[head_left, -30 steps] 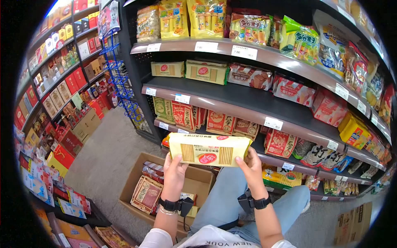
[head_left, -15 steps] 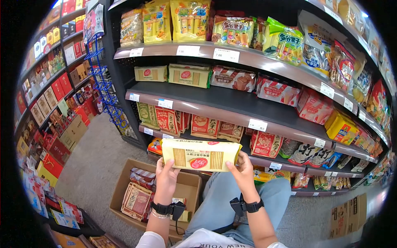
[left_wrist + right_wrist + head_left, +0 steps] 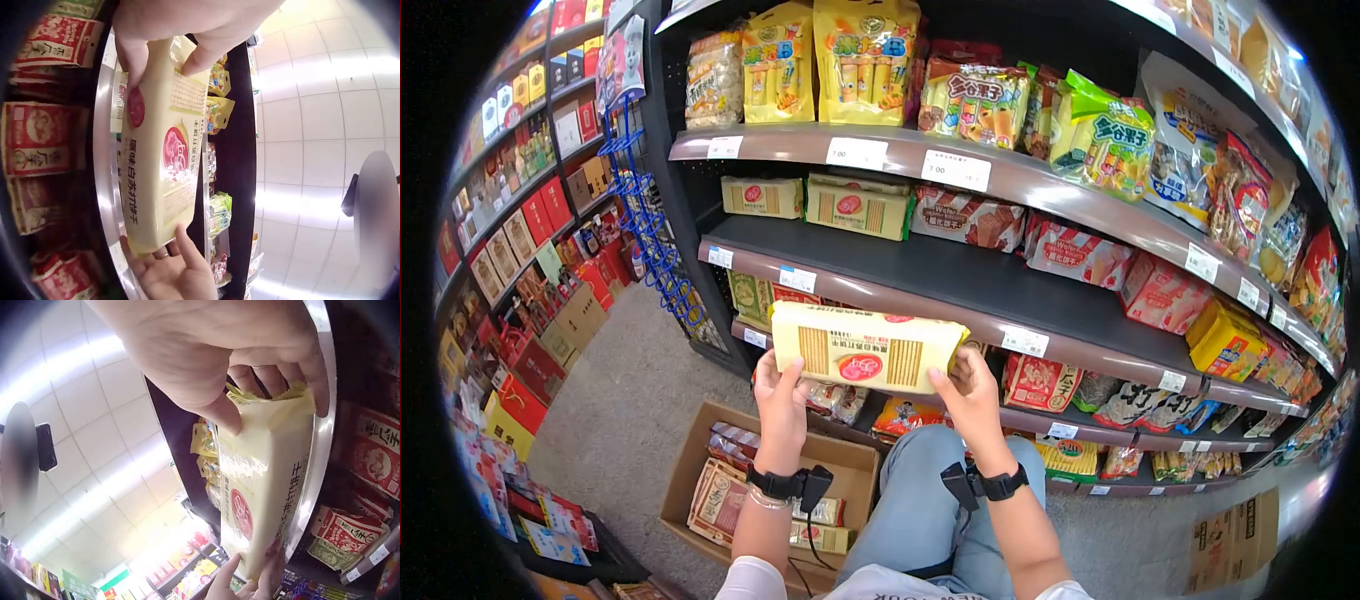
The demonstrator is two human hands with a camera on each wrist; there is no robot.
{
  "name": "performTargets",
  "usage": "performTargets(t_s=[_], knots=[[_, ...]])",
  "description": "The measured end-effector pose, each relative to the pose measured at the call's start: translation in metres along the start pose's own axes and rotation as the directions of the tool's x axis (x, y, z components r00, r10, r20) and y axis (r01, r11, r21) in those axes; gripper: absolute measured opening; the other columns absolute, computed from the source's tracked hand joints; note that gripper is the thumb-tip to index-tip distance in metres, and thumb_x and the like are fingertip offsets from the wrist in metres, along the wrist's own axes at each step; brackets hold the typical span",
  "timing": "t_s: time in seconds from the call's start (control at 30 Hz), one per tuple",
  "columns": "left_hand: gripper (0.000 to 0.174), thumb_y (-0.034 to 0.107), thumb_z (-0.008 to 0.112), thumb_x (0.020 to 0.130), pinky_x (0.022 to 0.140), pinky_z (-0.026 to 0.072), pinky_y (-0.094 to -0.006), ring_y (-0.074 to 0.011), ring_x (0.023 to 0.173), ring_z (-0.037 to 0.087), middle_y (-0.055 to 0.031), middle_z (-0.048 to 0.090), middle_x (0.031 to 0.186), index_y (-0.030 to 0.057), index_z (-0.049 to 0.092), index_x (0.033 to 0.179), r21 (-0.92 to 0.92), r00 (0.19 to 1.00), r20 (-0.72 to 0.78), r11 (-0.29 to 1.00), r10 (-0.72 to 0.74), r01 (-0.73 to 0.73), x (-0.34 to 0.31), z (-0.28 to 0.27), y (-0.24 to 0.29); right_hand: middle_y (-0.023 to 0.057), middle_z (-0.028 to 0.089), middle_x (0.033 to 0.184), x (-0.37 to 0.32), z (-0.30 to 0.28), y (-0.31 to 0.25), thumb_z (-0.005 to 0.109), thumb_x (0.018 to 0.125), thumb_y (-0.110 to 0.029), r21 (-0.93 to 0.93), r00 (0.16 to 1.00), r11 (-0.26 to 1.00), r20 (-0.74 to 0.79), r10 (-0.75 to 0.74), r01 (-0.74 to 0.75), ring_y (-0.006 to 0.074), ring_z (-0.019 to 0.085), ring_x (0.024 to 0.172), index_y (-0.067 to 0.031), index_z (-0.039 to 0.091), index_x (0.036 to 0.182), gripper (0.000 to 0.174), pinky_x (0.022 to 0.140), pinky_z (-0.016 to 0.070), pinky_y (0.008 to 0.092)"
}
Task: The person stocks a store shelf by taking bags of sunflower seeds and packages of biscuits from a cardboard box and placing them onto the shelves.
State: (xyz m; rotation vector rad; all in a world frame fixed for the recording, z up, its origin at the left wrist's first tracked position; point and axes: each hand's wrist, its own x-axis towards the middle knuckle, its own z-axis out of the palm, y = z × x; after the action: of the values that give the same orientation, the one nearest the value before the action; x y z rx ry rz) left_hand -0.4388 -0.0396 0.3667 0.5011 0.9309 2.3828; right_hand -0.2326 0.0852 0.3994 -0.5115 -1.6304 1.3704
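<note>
A pale yellow cracker pack [image 3: 862, 350] is held level between both hands, in front of the shelf's middle edge. The left hand [image 3: 781, 400] grips its left end, thumb on the front face. At its right end the right hand [image 3: 972, 400] pinches it, thumb on the front and fingers behind. In the left wrist view the pack [image 3: 165, 150] runs between the left hand [image 3: 187, 25] above and the right hand [image 3: 175, 269] below. The right wrist view shows the right hand [image 3: 219, 356] on the crimped end of the pack [image 3: 256, 481].
Similar packs [image 3: 856, 207] and wafer packs [image 3: 968, 218] stand on the middle shelf [image 3: 880, 262]. Bagged snacks [image 3: 866, 62] line the shelf above. An open carton [image 3: 855, 463] with several packs sits on the floor by the person's legs. Another carton [image 3: 1235, 535] stands at lower right.
Both hands have moved slightly up and left in the head view with the pack, which now covers part of the shelf's edge. The grip looks the same, and the head view has shifted.
</note>
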Motion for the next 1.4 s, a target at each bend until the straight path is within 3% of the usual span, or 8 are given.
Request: performTargets(t_s=[0.2, 0.43, 0.6, 0.73, 0.97, 1.03, 1.23, 1.4], knots=[[0.045, 0.006, 0.067, 0.084, 0.080, 0.0486, -0.0271, -0.0135, 0.099, 0.059, -0.0071, 0.060, 0.111, 0.0003, 0.046, 0.123, 0.347, 0.980, 0.087, 0.916, 0.181, -0.200, 0.061, 0.021, 0.017, 0.0122, 0.063, 0.103, 0.077, 0.018, 0.006, 0.064, 0.085, -0.011, -0.183, 0.982, 0.964, 0.029, -0.189, 0.191, 0.0158, 0.059, 0.099, 0.0011, 0.051, 0.111, 0.031, 0.086, 0.0446, 0.0293], [0.042, 0.013, 0.073, 0.080, 0.080, 0.0490, -0.0272, -0.0130, 0.092, 0.062, -0.0108, 0.066, 0.105, -0.0032, 0.055, 0.115, 0.677, 0.918, 0.219, 0.626, 0.332, -0.387, 0.158, 0.025, 0.023, 0.0166, 0.065, 0.105, 0.171, 0.035, 0.005, 0.066, 0.083, -0.011, -0.207, 0.990, 0.968, 0.042, -0.134, 0.140, 0.0214, 0.063, 0.099, 0.0033, 0.053, 0.109, 0.033, 0.086, 0.0481, 0.0327], [0.047, 0.026, 0.079, 0.073, 0.076, 0.0512, -0.0315, -0.0210, 0.086, 0.068, -0.0164, 0.070, 0.089, -0.0041, 0.062, 0.105, 0.811, 0.914, 0.228, 0.455, 0.336, -0.369, 0.218, 0.028, 0.020, 0.0204, 0.065, 0.102, 0.218, 0.042, 0.024, 0.070, 0.078, -0.019, -0.422, 0.993, 0.902, -0.021, -0.114, 0.094, 0.0305, 0.064, 0.095, 0.0043, 0.058, 0.109, 0.040, 0.083, 0.0490, 0.0347], [0.052, 0.033, 0.079, 0.069, 0.079, 0.0506, -0.0362, -0.0297, 0.087, 0.067, -0.0176, 0.069, 0.091, -0.0018, 0.063, 0.104, 0.893, 0.906, 0.262, 0.271, 0.333, -0.358, 0.255, 0.027, 0.010, 0.0224, 0.065, 0.103, 0.252, 0.045, 0.049, 0.068, 0.075, -0.018, -0.508, 0.991, 0.856, -0.027, -0.133, 0.101, 0.0362, 0.062, 0.097, 0.0041, 0.059, 0.110, 0.042, 0.083, 0.0481, 0.0375], [0.050, 0.027, 0.080, 0.068, 0.079, 0.0508, -0.0355, -0.0297, 0.090, 0.067, -0.0186, 0.068, 0.095, -0.0012, 0.063, 0.105, 0.945, 0.950, 0.201, 0.209, 0.241, -0.253, 0.289, 0.031, 0.000, 0.0266, 0.062, 0.108, 0.279, 0.063, 0.075, 0.062, 0.072, -0.012, -0.448, 1.000, 0.894, 0.004, 0.016, -0.013, 0.0368, 0.060, 0.103, 0.0065, 0.058, 0.113, 0.045, 0.086, 0.0475, 0.0375], [0.051, 0.026, 0.080, 0.068, 0.080, 0.0509, -0.0357, -0.0299, 0.091, 0.067, -0.0187, 0.068, 0.096, -0.0014, 0.062, 0.106, 0.956, 0.952, 0.181, 0.184, 0.247, -0.230, 0.307, 0.023, -0.010, 0.0199, 0.063, 0.108, 0.279, 0.069, 0.070, 0.063, 0.073, -0.008, -0.422, 0.996, 0.904, 0.008, 0.084, -0.073, 0.0287, 0.059, 0.100, 0.0069, 0.057, 0.115, 0.045, 0.086, 0.0446, 0.0319], [0.051, 0.021, 0.079, 0.069, 0.082, 0.0504, -0.0353, -0.0298, 0.095, 0.066, -0.0196, 0.067, 0.101, -0.0020, 0.059, 0.111, 0.940, 0.964, 0.180, 0.255, 0.197, -0.227, 0.338, 0.006, -0.023, 0.0170, 0.063, 0.109, 0.284, 0.074, 0.083, 0.062, 0.076, -0.009, -0.352, 0.982, 0.926, 0.076, 0.170, -0.134, 0.0243, 0.058, 0.100, 0.0083, 0.055, 0.115, 0.044, 0.088, 0.0421, 0.0281], [0.050, 0.013, 0.074, 0.072, 0.082, 0.0499, -0.0336, -0.0275, 0.095, 0.065, -0.0190, 0.067, 0.102, -0.0031, 0.057, 0.116, 0.889, 0.981, 0.147, 0.418, 0.126, -0.187, 0.362, -0.017, -0.038, 0.0159, 0.062, 0.110, 0.280, 0.076, 0.078, 0.062, 0.077, -0.012, -0.338, 0.980, 0.930, 0.088, 0.181, -0.141, 0.0222, 0.058, 0.100, 0.0067, 0.053, 0.116, 0.044, 0.085, 0.0427, 0.0280]])
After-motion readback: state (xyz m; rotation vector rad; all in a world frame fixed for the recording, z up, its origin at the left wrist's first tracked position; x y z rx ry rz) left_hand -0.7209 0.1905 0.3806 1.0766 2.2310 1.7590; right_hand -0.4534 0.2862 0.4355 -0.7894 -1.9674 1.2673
